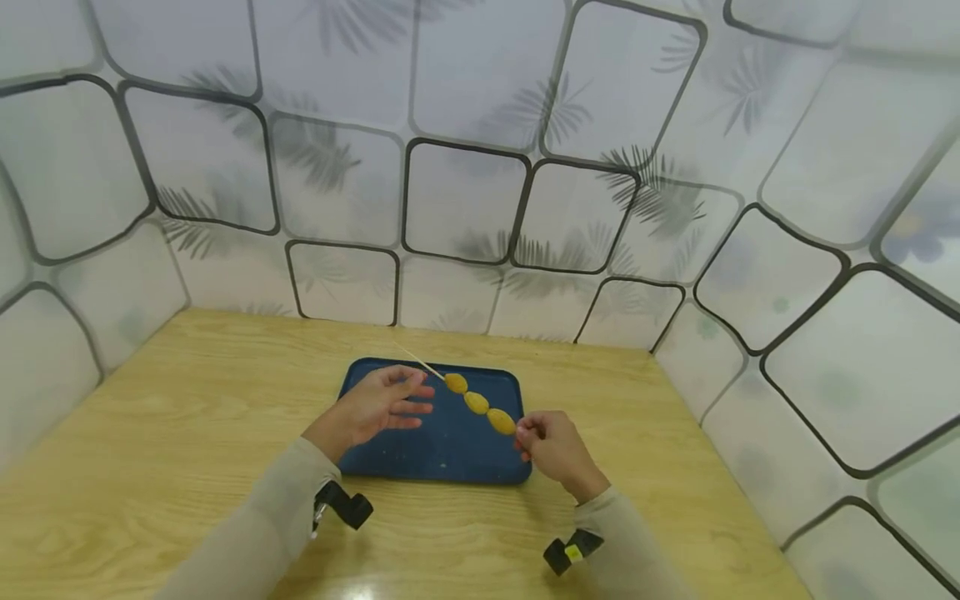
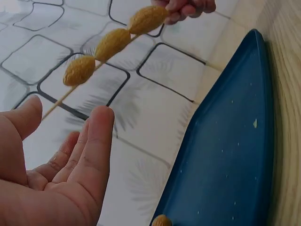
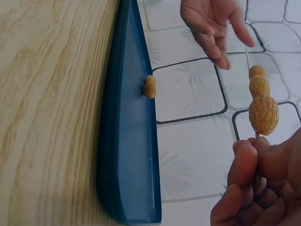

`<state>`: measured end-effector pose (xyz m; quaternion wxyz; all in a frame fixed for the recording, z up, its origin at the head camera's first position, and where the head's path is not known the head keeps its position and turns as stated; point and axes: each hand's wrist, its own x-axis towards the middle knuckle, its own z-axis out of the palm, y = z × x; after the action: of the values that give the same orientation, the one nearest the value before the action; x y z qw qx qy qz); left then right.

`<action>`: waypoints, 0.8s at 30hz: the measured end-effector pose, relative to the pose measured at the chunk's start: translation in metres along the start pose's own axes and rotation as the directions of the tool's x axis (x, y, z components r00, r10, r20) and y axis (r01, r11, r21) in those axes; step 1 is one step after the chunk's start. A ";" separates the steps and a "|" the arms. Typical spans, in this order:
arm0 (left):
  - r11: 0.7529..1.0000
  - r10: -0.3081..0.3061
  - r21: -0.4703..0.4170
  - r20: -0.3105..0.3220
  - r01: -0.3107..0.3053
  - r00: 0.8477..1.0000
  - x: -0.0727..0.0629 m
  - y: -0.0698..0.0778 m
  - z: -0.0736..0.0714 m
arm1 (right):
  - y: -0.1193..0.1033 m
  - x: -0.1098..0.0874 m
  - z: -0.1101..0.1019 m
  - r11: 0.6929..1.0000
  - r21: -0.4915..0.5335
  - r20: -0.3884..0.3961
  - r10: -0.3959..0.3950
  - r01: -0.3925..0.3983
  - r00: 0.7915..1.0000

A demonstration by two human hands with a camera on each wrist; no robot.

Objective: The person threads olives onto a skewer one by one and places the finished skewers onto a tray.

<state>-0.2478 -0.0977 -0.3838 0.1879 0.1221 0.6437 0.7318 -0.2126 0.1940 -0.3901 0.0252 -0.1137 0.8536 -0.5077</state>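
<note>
A thin wooden skewer (image 1: 424,365) carries three golden, wrinkled oval pieces of food (image 1: 476,403) threaded in a row, held slanting above a blue tray (image 1: 450,462). My right hand (image 1: 555,446) pinches the skewer's near end, just behind the largest-looking piece (image 3: 263,114). Beside the skewer's long bare end, my left hand (image 1: 371,408) has its fingers spread and holds nothing; in the left wrist view a gap lies between thumb and fingertips. One loose oval piece (image 3: 149,87) lies on the tray, and in the head view it cannot be made out.
The tray rests on a light wood-grain table (image 1: 225,400), with small crumbs (image 2: 255,123) on its surface. White patterned sheeting (image 1: 465,200) stands behind the table and along both sides. Each wrist wears a black strapped device (image 1: 345,504).
</note>
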 end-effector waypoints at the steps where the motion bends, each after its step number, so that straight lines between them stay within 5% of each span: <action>1: 1.000 -0.003 -0.002 -0.012 0.003 1.000 0.001 -0.001 -0.004 | 0.000 0.000 -0.001 1.000 0.001 -0.008 0.006 -0.006 1.000; 8: 0.999 -0.022 -0.028 -0.098 0.019 0.995 0.009 -0.007 -0.036 | 0.003 -0.005 -0.007 1.000 -0.003 -0.039 0.023 -0.023 0.999; 14: 0.996 -0.038 -0.079 -0.143 0.027 0.989 0.012 -0.010 -0.047 | 0.004 -0.007 -0.014 0.999 -0.006 -0.062 0.051 -0.051 0.997; 17: 0.994 -0.025 -0.105 -0.069 0.018 0.997 0.012 -0.012 -0.056 | 0.005 -0.008 -0.016 0.998 -0.005 -0.066 0.057 -0.057 0.996; 19: 0.994 -0.038 -0.096 0.053 0.043 0.998 0.011 -0.013 -0.063 | 0.007 -0.008 -0.017 0.998 -0.008 -0.067 0.059 -0.059 0.996; 21: 0.996 -0.067 -0.046 0.228 0.079 0.971 0.009 -0.013 -0.070 | 0.007 -0.008 -0.018 0.998 -0.008 -0.070 0.063 -0.064 0.996; 22: 0.996 -0.076 -0.022 0.333 0.088 0.940 0.009 -0.012 -0.073 | 0.007 -0.008 -0.018 0.997 -0.008 -0.072 0.070 -0.070 0.995; 24: 0.996 -0.087 0.044 0.527 0.076 0.846 0.009 -0.012 -0.077 | 0.008 -0.009 -0.019 0.997 -0.009 -0.077 0.075 -0.076 0.994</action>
<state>-0.2870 -0.1613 -0.4068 0.3869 0.2929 0.5796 0.6547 -0.2080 0.2161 -0.3885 0.0111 -0.0620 0.8606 -0.5054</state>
